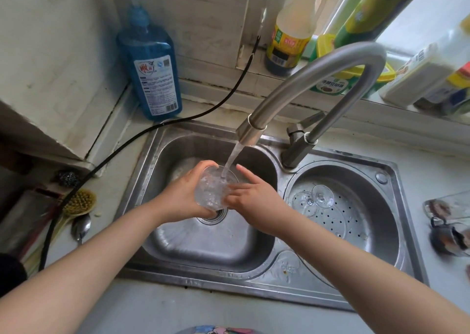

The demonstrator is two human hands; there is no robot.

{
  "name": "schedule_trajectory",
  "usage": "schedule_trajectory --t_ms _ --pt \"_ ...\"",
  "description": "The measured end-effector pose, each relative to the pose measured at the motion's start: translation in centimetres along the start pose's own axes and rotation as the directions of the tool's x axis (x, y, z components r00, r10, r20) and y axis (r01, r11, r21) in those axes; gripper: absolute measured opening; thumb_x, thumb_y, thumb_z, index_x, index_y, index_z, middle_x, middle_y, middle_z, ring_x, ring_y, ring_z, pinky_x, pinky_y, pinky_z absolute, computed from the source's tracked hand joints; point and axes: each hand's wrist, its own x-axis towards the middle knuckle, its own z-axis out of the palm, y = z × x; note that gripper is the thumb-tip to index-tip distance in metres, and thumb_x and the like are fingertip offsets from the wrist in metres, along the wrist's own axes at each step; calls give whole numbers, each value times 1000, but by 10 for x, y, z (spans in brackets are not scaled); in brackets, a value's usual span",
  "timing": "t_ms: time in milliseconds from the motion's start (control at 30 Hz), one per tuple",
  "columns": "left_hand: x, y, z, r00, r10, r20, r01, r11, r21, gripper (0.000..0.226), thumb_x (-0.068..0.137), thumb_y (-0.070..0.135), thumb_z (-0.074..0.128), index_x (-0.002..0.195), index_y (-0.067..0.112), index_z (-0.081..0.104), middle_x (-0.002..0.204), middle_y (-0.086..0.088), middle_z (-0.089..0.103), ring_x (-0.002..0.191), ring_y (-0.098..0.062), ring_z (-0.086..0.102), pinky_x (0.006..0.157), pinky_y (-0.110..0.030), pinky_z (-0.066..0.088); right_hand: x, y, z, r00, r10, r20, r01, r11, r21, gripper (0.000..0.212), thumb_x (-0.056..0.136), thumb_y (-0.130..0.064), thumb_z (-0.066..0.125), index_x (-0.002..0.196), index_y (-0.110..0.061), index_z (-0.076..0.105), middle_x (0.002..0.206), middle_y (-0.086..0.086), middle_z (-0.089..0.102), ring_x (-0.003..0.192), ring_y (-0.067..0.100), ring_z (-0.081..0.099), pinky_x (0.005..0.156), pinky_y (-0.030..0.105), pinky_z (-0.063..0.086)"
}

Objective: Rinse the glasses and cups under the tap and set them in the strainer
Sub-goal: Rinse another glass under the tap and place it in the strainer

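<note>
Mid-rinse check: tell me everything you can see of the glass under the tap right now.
The glass is a clear, stemless tumbler, looking like plain glass, held tilted over the left sink basin above the drain. Water from the tap pours into its open mouth and churns inside. The left hand wraps its side in a grip; the right hand touches the other side with straight fingers. It rests on nothing else.
</note>
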Motion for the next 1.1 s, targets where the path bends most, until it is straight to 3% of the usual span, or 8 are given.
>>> schedule_trajectory --t_ms 133,300,467,600,700,767,967,1100 --pt "-15 4 21 984 -56 -166 53 998 -22 110 59 30 88 142 46 18 144 8 37 126 -14 42 100 -31 40 2 -13 -6 998 60 -8 -60 998 23 15 68 -13 75 74 -24 66 62 -9 66 68 15 68 116 37 25" --pt "-18 8 49 895 -74 -439 63 997 -41 97 57 24 87 138 24 34 134 0 52 117 -26 54 83 -28 42 9 -40 -11 984 179 5 -176 963 203 17 68 -7 73 81 -17 69 69 0 70 68 25 67 81 33 52" --pt "-20 7 35 947 -33 -321 41 999 18 93 56 30 89 133 31 37 118 17 49 103 -18 56 74 -23 40 -10 -5 -15 993 -63 101 60 998 26 39 71 -14 73 110 -15 69 114 1 70 122 21 56 117 47 18" --pt "-17 8 28 958 -36 -285 38 999 0 91 57 34 88 131 36 35 116 18 48 101 -15 55 81 -31 49 -10 4 -17 987 -61 148 87 981 -175 44 68 -9 74 112 -14 69 116 2 69 127 23 53 114 53 8" --pt "-13 8 27 963 -40 -266 40 999 -5 93 59 28 88 134 34 34 125 12 52 105 -18 56 83 -33 49 2 -26 -21 977 47 207 -83 982 167 45 78 -18 71 122 -13 60 108 6 70 107 26 63 114 38 29" --pt "-13 7 28 968 -32 -250 33 999 0 95 58 24 87 136 33 34 132 9 52 108 -21 58 85 -33 49 10 -37 -24 937 155 314 -274 881 385 57 83 -23 68 135 -15 48 117 8 66 107 29 60 95 34 44" --pt "-12 14 18 987 -96 -131 100 995 25 98 57 38 88 133 47 26 117 14 53 100 -20 59 82 -33 49 16 -12 -17 946 111 303 -154 981 119 35 93 -32 58 127 -21 59 122 -1 66 123 17 53 120 39 2" --pt "-10 8 10 980 -190 64 197 970 -139 86 49 55 84 120 51 35 119 13 55 102 -17 57 80 -29 48 15 7 -26 943 110 314 -307 649 696 13 85 -11 71 95 -18 71 92 -6 71 86 4 64 98 28 45"
